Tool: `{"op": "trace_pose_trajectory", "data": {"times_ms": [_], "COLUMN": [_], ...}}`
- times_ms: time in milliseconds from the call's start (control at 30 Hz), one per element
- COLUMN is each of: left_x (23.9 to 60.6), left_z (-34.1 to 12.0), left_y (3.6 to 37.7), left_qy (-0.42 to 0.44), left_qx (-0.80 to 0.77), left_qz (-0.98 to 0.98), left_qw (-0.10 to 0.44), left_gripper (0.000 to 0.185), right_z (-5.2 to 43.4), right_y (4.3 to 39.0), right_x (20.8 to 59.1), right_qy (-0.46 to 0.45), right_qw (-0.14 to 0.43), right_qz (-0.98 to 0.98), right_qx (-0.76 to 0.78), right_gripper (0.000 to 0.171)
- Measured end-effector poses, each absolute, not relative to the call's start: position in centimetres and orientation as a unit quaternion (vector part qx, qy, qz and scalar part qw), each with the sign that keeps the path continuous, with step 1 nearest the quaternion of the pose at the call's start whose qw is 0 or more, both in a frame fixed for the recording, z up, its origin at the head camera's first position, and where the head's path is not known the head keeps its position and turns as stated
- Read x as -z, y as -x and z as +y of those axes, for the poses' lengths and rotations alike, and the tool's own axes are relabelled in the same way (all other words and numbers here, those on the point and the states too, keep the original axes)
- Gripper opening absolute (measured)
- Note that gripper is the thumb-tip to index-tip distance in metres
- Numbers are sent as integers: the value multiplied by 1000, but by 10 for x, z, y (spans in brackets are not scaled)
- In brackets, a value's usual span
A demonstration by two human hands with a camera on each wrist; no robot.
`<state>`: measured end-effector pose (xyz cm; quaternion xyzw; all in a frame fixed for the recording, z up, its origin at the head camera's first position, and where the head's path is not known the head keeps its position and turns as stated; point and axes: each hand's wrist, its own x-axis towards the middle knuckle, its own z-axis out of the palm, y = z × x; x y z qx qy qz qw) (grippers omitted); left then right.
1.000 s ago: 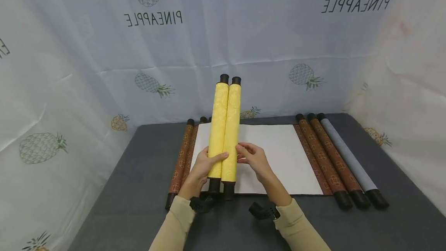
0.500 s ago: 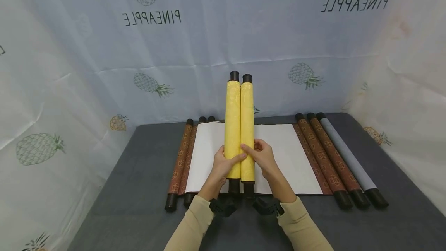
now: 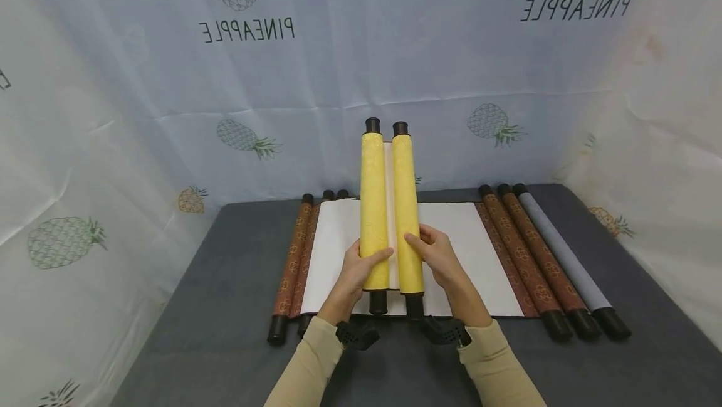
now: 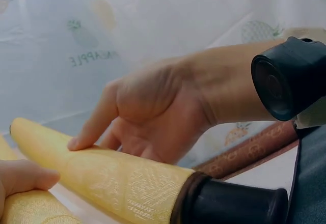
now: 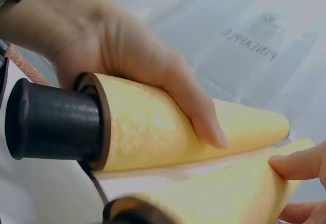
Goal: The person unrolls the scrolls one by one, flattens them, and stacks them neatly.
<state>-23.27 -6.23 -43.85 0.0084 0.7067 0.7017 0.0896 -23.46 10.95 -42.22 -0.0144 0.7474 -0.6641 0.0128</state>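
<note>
A yellow scroll (image 3: 375, 206) with black rod ends is held up over the table, its two rolls side by side and slightly apart. Between them shows a narrow strip of pale paper (image 3: 393, 225). My left hand (image 3: 355, 272) grips the left roll near its lower end, thumb across the front. Around the right roll (image 5: 147, 122) curls my right hand (image 3: 442, 259), its thumb also on the front. Behind them lies a partly unrolled brown-patterned scroll with a white sheet (image 3: 462, 256) showing. Most of the fingers are hidden behind the rolls.
On the left of the dark table (image 3: 225, 306) lies a rolled brown scroll (image 3: 293, 263). To the right are brown rolls (image 3: 524, 256) and a grey roll (image 3: 564, 250), lying parallel. A pineapple-print cloth (image 3: 338, 68) hangs behind the table and along both sides.
The yellow scroll has moved right. My right hand has gone from beside the right roll to gripping it. The two rolls have parted, exposing a paper strip between them.
</note>
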Motion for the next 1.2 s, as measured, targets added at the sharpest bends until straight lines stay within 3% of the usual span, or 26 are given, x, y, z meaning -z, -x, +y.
{"op": "trace_pose_trajectory", "data": {"times_ms": [200, 500, 767, 1000, 1200], "left_x": [445, 443, 443, 445, 445], "left_z": [-62, -61, -62, -58, -53], "left_y": [236, 235, 236, 235, 235], "left_qy": [-15, -29, -63, -68, -30], "left_qx": [-692, -680, -662, -686, -679], "left_qz": [718, 729, 742, 718, 729], "left_qw": [72, 67, 80, 101, 80], "left_gripper": [53, 49, 55, 52, 58], "right_z": [108, 97, 98, 95, 95], "right_y": [235, 233, 236, 238, 237], "right_x": [422, 427, 431, 436, 437], "right_qy": [10, -73, -89, -91, -94], "right_qw": [21, -47, -59, -63, -45], "right_qz": [731, 733, 726, 752, 755], "right_qx": [682, 675, 679, 650, 648], "right_gripper": [45, 42, 32, 46, 49]}}
